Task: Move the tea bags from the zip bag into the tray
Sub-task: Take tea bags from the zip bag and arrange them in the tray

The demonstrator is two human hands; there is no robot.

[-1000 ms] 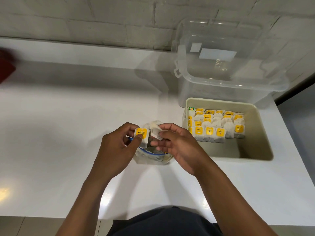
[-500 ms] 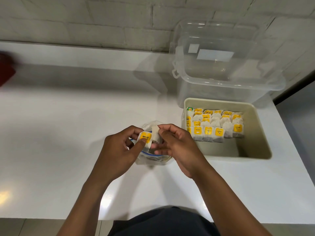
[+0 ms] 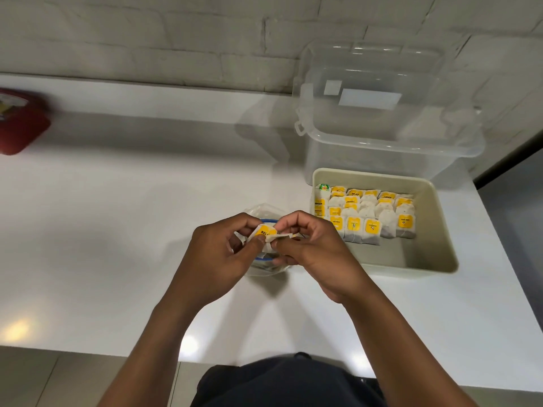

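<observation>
- A glossy white counter [image 3: 117, 230] fills most of the view, with soft glare spots near its front edge and a low upstand at the back.
- Behind it rises a wall [image 3: 147, 33] of pale painted brick.
- At the far left edge sits a blurred red container [image 3: 20, 124]; what it holds cannot be told.
- At the back right stands a clear plastic storage box [image 3: 388, 121] with white labels on its side, touching or just behind the tray.
- The beige tray [image 3: 435, 259] lies in front of that box, to the right of the hands. Rows of tea bags [image 3: 367, 212] with yellow tags fill its far half and stand packed together; the near half shows bare floor.
- The zip bag [image 3: 264, 211], clear with a blue seal line, sits on the counter just left of the tray, mostly hidden under the hands.
- The left hand [image 3: 217, 257] is curled, thumb and fingers pinching a tea bag [image 3: 264, 232] by its yellow tag, just above the zip bag's mouth.
- The right hand [image 3: 317, 248] is also curled, its fingertips pinching the white paper of the same tea bag from the other side.
- A dark garment [image 3: 288, 383] shows at the bottom edge.
</observation>
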